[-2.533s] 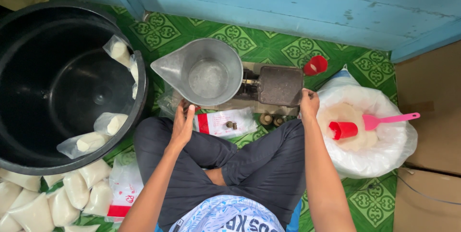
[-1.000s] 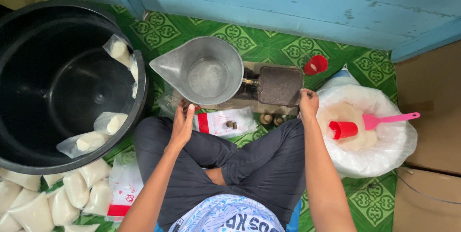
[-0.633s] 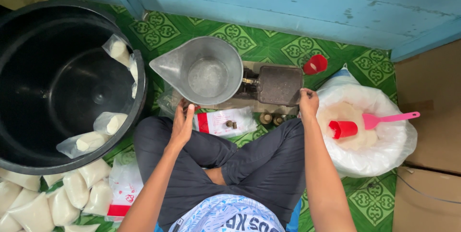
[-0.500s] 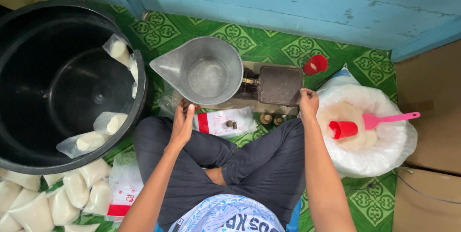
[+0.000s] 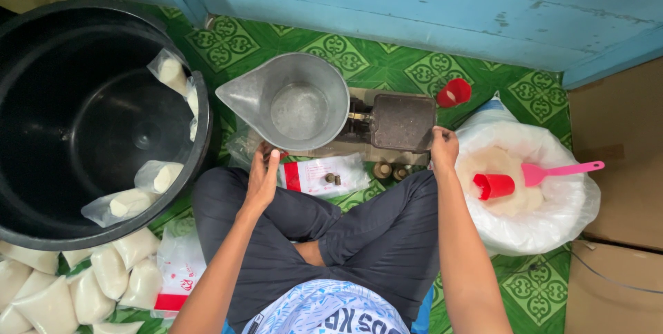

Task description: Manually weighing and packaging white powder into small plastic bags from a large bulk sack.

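Left hand (image 5: pixel 263 178): lay flat with fingers stretched out, open and gripping nothing, its fingertips at the near left edge of the balance scale (image 5: pixel 359 127), just below the metal scoop pan.
Right hand (image 5: pixel 444 150): rested against the near right corner of the scale's dark flat platform (image 5: pixel 402 123); fingers curled at that edge, but whether they actually clasped it could not be told.
Scale: stood on the green patterned floor mat (image 5: pixel 387 64), directly beyond the person's crossed legs, in the middle of the scene.
Metal scoop pan (image 5: pixel 290 101): sat on the scale's left side, spout pointing left, nothing inside it.
Brass weights (image 5: pixel 383 169): small, lying on the mat just near of the scale, between the two hands; two smaller ones sat on a flat red-and-white packet (image 5: pixel 312 177).
White sack (image 5: pixel 545 189): open, right of the right hand, holding pale granules with a red cup (image 5: pixel 493 186) and a pink scoop (image 5: pixel 561 169) resting on them.
Second red cup (image 5: pixel 453 92): beyond the sack, at the scale's far right corner.
Black tub (image 5: pixel 83 120): large, far left, with a few filled clear bags (image 5: pixel 160 177) along its inner wall.
Filled bags on floor (image 5: pixel 110 273): heaped at the near left, below the tub.
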